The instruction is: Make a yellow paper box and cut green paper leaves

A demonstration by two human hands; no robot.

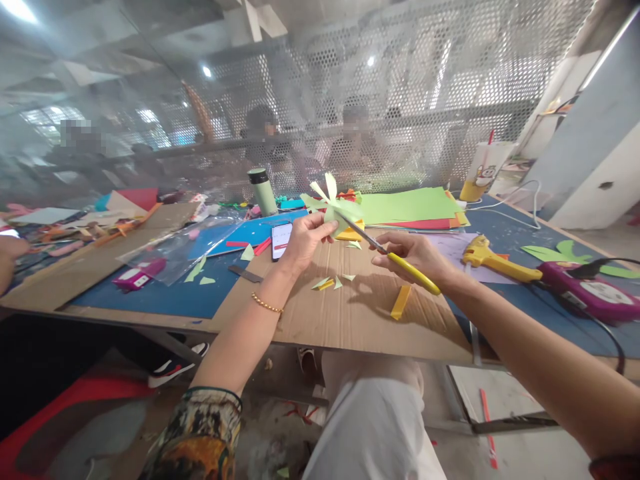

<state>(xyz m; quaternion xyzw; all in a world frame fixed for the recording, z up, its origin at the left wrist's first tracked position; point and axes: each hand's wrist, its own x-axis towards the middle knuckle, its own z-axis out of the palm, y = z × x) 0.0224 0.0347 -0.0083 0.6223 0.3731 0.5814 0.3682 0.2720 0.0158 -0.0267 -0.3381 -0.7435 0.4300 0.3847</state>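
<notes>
My left hand [309,237] pinches a pale green paper cutout [327,193] whose several petal-like strips spread upward. In my right hand [413,257] is a pair of yellow-handled scissors [410,270], the fingers closed around the grip. The scissor blades point up and left, and their tips reach the lower right part of the cutout. Whether the blades are apart is hard to make out. Beneath the hands, small green scraps [338,283] and a yellow paper strip [401,303] lie on a brown cardboard sheet [300,320].
Green paper sheets [405,205] are stacked behind my hands. A yellow glue gun [500,260] and a purple device [590,290] lie to the right. A drink cup [483,170], a green bottle [263,192] and a phone [281,240] stand or lie around. Another person's hand [11,250] shows far left.
</notes>
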